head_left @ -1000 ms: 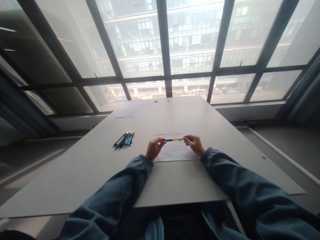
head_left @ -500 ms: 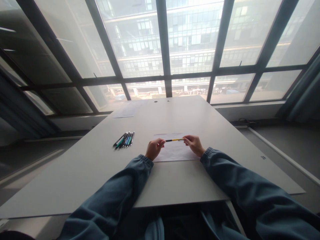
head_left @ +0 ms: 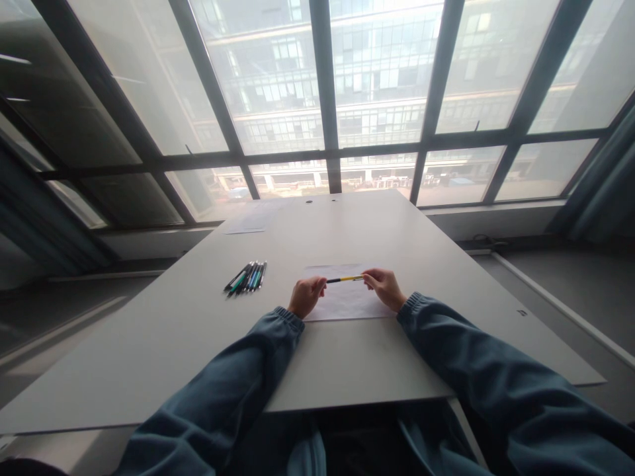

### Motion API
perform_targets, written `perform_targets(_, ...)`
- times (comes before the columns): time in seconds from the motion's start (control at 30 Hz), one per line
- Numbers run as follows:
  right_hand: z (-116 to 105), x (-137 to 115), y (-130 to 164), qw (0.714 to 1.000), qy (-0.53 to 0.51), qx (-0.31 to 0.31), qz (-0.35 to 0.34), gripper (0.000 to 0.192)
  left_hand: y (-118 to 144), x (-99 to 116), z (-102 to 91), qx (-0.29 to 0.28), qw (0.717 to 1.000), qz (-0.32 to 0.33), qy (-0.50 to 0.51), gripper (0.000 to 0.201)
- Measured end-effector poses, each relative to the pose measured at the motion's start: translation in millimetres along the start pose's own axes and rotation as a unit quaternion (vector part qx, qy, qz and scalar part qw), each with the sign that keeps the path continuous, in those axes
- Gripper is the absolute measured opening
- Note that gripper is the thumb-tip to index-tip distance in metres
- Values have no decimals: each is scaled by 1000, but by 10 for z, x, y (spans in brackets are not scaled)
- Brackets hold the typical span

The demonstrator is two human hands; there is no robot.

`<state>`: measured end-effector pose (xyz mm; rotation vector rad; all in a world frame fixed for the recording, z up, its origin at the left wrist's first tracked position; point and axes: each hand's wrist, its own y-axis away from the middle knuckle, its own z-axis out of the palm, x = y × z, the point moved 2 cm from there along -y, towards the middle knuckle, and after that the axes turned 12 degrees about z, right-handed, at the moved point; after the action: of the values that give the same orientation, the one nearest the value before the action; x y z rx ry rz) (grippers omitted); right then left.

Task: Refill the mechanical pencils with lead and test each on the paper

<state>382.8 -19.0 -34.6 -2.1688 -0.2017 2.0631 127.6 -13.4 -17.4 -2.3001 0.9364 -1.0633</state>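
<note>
A thin yellow and black pen (head_left: 344, 279) is held level between both hands above a white sheet of paper (head_left: 345, 301) on the table. My left hand (head_left: 306, 295) pinches its dark left end. At the yellow right end, my right hand (head_left: 385, 287) grips it with the fingertips. Both forearms in blue sleeves rest on the white table (head_left: 198, 330).
A bundle of several pens (head_left: 247, 276) lies on the table to the left of my hands. Another paper sheet (head_left: 251, 223) lies at the far left edge. Large windows stand behind the table's far end, and the floor drops away on both sides.
The hands and pen stay nearly still; the pen's left end has shifted very slightly toward my left hand.
</note>
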Motion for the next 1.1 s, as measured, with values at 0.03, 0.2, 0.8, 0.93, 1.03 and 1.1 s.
perform_targets(0.03, 0, 5, -2, 1000, 0, -1, -1, 38, -1, -4, 1, 1, 1000, 0, 2, 50)
perform_targets(0.2, 1, 23, -10, 1000, 8, 1, -2, 40, -25, -8, -8, 23, 999, 14, 31, 46)
perform_targets(0.8, -15, 123, -65, 1000, -2, 22, 4, 40, -62, 47, -9, 52, 996, 76, 9, 20)
perform_targets(0.93, -15, 121, -64, 1000, -4, 22, 1, 38, -58, 43, -3, 59, 996, 70, 8, 21)
perform_targets(1.03, -16, 111, -59, 1000, -8, 20, -2, 37, -55, 37, 3, 58, 996, 67, 10, 23)
perform_targets(1.1, -17, 104, -56, 1000, -8, 19, -1, 36, -52, 33, 5, 56, 996, 63, 11, 23)
